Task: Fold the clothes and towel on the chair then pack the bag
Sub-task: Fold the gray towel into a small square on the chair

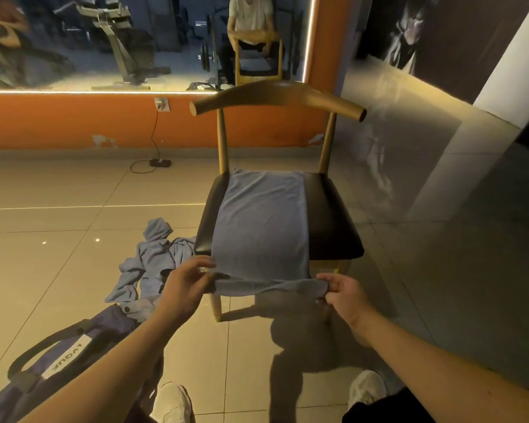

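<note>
1. Head view: towel (260,224) lies flat along the chair (333,227) seat, far end at the backrest, near end hanging over the front edge.
2. Left hand (184,285) pinches the near-left corner and right hand (341,293) the near-right. Both are clamped on the towel, hem stretched between them.
3. Next move, I'd judge: lift that hem to the far end for the first fold.
4. Risk: seat looks slick. Any pull toward the person could drag the whole towel off.
5. Risk: an uneven lift between hands gives a skewed fold, so the corners won't meet.
6. Hoodie (153,257) lies crumpled on the floor left of the chair, with the bag (62,355) nearer. Both are close to the feet and easy to step on.
</note>
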`<state>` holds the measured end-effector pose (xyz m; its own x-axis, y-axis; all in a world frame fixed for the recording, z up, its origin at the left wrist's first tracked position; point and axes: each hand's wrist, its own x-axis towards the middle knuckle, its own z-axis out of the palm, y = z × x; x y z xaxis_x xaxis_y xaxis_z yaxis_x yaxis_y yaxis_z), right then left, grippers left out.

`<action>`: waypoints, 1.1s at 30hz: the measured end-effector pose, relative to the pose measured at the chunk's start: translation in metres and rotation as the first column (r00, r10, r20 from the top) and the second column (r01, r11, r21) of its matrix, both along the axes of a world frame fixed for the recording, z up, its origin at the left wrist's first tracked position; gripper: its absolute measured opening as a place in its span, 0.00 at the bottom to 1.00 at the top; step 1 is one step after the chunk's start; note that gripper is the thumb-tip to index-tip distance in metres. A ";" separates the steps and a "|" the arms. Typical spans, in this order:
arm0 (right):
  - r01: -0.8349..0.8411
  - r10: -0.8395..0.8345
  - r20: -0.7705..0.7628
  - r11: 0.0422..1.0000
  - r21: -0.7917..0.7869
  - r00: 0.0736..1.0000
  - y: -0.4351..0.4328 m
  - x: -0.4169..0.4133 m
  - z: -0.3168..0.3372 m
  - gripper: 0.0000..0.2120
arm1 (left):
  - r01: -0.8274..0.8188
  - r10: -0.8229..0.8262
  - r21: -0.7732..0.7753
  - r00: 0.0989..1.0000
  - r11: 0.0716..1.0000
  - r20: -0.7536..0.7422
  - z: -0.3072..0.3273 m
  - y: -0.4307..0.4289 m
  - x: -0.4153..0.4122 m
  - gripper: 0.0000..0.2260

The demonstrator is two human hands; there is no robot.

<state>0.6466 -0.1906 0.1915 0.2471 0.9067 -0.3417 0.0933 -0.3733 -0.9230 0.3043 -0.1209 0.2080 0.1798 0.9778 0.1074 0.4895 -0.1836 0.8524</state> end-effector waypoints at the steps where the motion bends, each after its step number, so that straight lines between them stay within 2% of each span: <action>1: -0.004 0.003 0.030 1.000 0.023 1.000 0.004 0.002 0.004 0.13 | -0.007 0.007 -0.003 1.000 1.000 -0.014 0.010 0.003 0.000 0.09; 5: 0.053 -0.074 0.152 0.989 0.140 0.986 0.015 0.013 0.029 0.08 | 0.113 -0.120 -0.050 0.980 0.992 -0.160 0.035 0.022 -0.009 0.20; 7: 0.040 -0.096 0.249 0.975 0.220 0.964 0.018 0.017 0.049 0.08 | 0.159 -0.157 -0.015 0.955 0.987 -0.251 0.044 0.027 -0.015 0.24; 10: -0.020 -0.039 0.252 0.974 0.226 0.967 0.017 0.020 0.076 0.10 | 0.215 -0.167 0.109 0.926 0.971 -0.338 0.060 0.033 -0.018 0.19; 15: -0.088 0.026 0.224 0.958 0.271 0.974 0.012 0.019 0.110 0.11 | 0.180 -0.145 0.098 0.945 0.979 -0.293 0.098 0.027 -0.016 0.06; 24: -0.210 0.130 0.329 0.953 0.218 0.935 0.008 0.029 0.135 0.13 | 0.157 -0.152 0.014 0.970 0.987 -0.189 0.146 0.009 -0.019 0.08; 33: 0.025 -0.065 0.192 0.978 0.206 0.979 0.052 0.042 0.122 0.09 | 0.077 -0.077 -0.006 0.991 0.997 -0.112 0.129 0.047 0.016 0.10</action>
